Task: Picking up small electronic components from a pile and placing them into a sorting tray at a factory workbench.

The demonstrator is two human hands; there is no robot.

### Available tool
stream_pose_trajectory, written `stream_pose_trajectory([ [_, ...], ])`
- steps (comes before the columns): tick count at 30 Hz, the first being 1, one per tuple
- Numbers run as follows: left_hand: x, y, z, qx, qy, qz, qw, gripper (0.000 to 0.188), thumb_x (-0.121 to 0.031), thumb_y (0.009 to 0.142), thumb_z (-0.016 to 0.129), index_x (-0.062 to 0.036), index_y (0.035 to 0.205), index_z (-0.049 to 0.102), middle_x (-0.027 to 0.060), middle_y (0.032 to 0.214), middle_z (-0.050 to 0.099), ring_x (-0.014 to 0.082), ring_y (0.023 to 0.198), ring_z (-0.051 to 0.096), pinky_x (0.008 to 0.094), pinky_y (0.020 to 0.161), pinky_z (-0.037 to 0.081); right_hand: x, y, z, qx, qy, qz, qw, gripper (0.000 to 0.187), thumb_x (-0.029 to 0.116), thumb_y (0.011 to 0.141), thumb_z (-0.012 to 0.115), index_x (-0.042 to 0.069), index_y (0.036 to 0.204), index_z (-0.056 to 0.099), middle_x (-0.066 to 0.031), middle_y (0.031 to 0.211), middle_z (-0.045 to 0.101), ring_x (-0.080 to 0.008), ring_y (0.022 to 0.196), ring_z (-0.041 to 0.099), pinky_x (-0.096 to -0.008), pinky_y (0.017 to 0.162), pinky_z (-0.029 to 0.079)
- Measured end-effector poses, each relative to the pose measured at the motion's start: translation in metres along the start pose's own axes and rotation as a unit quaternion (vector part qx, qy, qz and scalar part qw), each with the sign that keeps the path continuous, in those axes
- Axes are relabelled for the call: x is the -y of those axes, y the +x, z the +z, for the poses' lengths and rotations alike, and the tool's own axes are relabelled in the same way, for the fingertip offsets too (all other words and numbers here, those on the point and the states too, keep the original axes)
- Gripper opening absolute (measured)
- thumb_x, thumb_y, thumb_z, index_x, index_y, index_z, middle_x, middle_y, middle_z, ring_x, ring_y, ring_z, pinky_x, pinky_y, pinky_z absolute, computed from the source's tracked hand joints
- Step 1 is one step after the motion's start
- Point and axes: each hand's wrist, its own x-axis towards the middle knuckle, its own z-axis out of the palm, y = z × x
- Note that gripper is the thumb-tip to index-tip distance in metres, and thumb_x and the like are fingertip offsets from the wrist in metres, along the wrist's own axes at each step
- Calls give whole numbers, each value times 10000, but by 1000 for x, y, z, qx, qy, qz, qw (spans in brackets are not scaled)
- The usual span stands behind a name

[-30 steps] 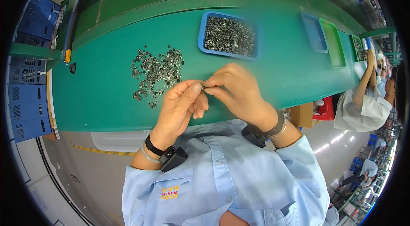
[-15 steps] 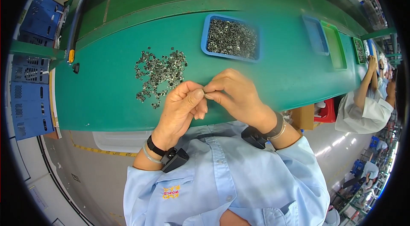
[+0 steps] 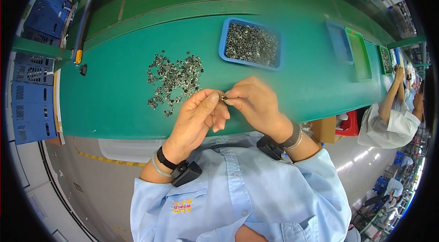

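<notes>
Between my two hands, over the near part of the green table [image 3: 114, 109], a small dark metallic part [image 3: 223, 98] is pinched at the fingertips. My left hand [image 3: 197, 116] grips it between thumb and index finger, the other fingers curled below. From the right, thumb and index finger of my right hand [image 3: 256, 104] close on the same part. Its exact shape is too small to make out. A loose pile of small black and silver parts [image 3: 176, 77] lies just beyond my left hand. Farther back, a blue tray [image 3: 222, 43] is filled with similar parts.
At the right stand another blue tray [image 3: 339, 43], a green tray [image 3: 359, 54] and a smaller green tray [image 3: 384, 59] of parts. Blue crates [image 3: 34, 114] are stacked at the left. Beyond the right end, a person in a pale top [image 3: 384, 123] sits at the table.
The small part now shows more plainly between my fingertips. Both hands stay together in nearly the same place; the whole view has shifted slightly.
</notes>
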Motion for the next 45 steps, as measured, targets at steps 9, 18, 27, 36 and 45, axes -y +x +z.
stream_pose_trajectory([
  [9, 4, 0, -3, 21, -22, 12, 999, 156, -201, 941, 537, -45, 933, 543, 64, 734, 611, 101, 568, 530, 219, 486, 403, 2, -1, 1, 10, -14, -16, 1000, 175, 47, 738, 695, 64, 885, 601, -46, 813, 595, -217, 722, 585, -333, 622, 462],
  [18, 13, 3, -9, 76, -54, 42, 995, 150, -204, 928, 561, -59, 891, 541, 52, 694, 601, 102, 566, 538, 219, 486, 405, 10, -3, 0, 12, 51, 20, 998, 186, 19, 723, 710, 60, 883, 625, -64, 833, 596, -223, 748, 580, -317, 624, 475],
  [27, -4, -3, -1, -9, 65, 20, 998, 139, -185, 943, 530, -53, 899, 543, 56, 691, 595, 111, 558, 533, 227, 492, 415, 7, 4, -7, 40, -47, -40, 997, 154, 29, 740, 708, 60, 870, 632, -61, 832, 610, -212, 754, 580, -310, 636, 473],
  [36, 3, 0, -4, 97, -105, 9, 990, 157, -212, 929, 557, -58, 905, 543, 57, 658, 578, 128, 531, 510, 243, 482, 391, 11, -1, -1, 5, 95, 43, 995, 157, 25, 731, 716, 55, 864, 638, -64, 834, 617, -209, 757, 586, -305, 634, 472],
  [45, 2, 0, -4, 108, -107, 1, 988, 141, -197, 911, 586, -64, 895, 541, 52, 642, 568, 126, 524, 506, 249, 467, 384, 12, 2, -4, 26, 107, 24, 994, 131, 16, 732, 714, 47, 837, 641, -86, 805, 618, -212, 712, 599, -303, 593, 478],
])
